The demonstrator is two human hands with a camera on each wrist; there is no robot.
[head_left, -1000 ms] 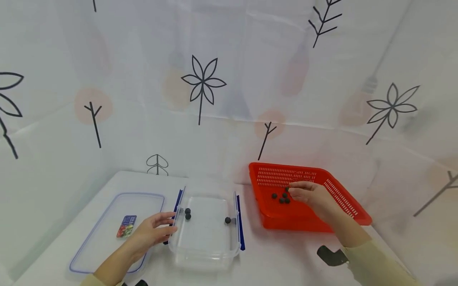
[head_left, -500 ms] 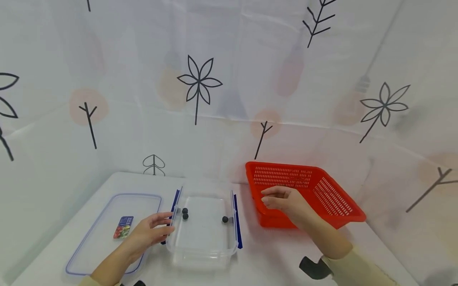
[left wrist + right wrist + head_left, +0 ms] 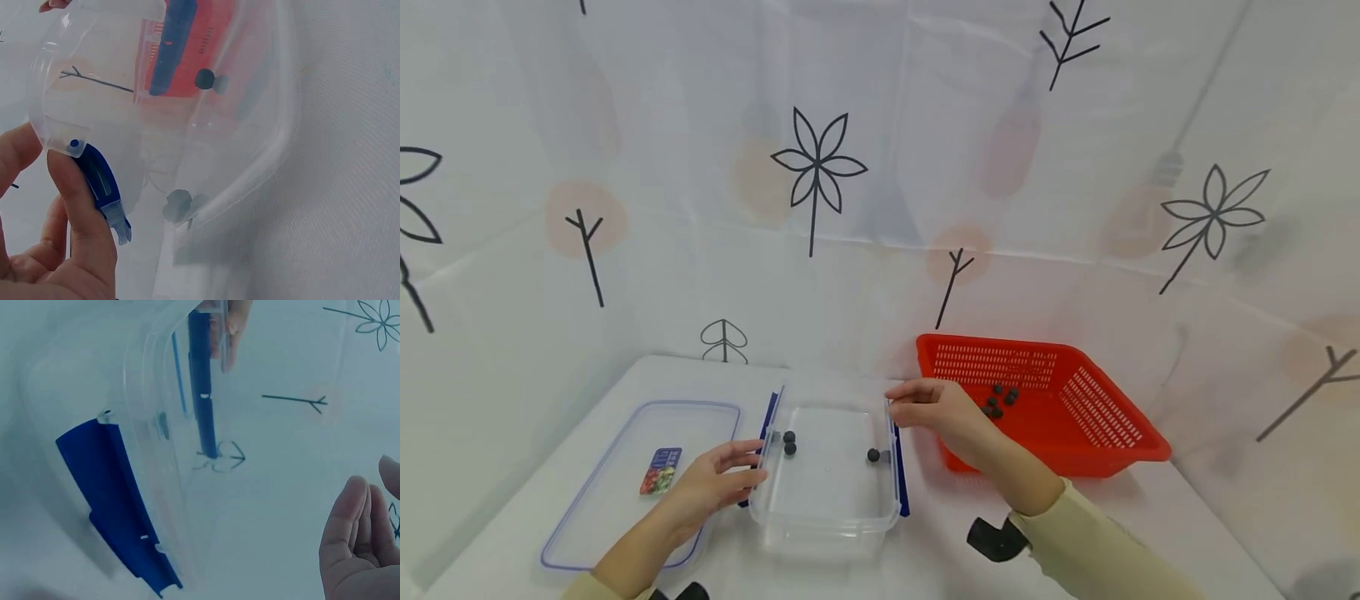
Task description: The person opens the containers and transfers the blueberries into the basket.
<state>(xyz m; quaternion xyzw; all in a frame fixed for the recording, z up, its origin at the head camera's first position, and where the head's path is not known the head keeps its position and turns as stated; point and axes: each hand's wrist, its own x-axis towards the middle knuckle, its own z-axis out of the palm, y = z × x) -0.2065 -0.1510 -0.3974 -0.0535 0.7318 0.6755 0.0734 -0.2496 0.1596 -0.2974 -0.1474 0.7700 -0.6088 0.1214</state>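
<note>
A clear plastic food box [image 3: 827,523] with blue side clips stands in the middle of the table. Two small dark balls [image 3: 789,442] lie near its left wall and another dark ball [image 3: 873,455] near its right wall. My left hand [image 3: 711,483] pinches the left rim, thumb and fingers on either side in the left wrist view. Above the right rim hovers my right hand [image 3: 943,417], its fingers bent toward the thumb. Whether anything sits between those fingertips is hidden. Behind that hand, a red basket [image 3: 1097,417] holds several dark balls [image 3: 1011,395].
A clear lid [image 3: 595,533] with a blue edge lies flat to the left, bearing a fruit-printed label [image 3: 661,472]. Blue clips [image 3: 903,483] stick out from the box's sides. Patterned fabric [image 3: 850,292] rises behind the table [image 3: 947,542].
My right hand has travelled left from inside the red basket to the right rim of the box. The left hand stays at the left rim, and the balls in the box look unmoved.
</note>
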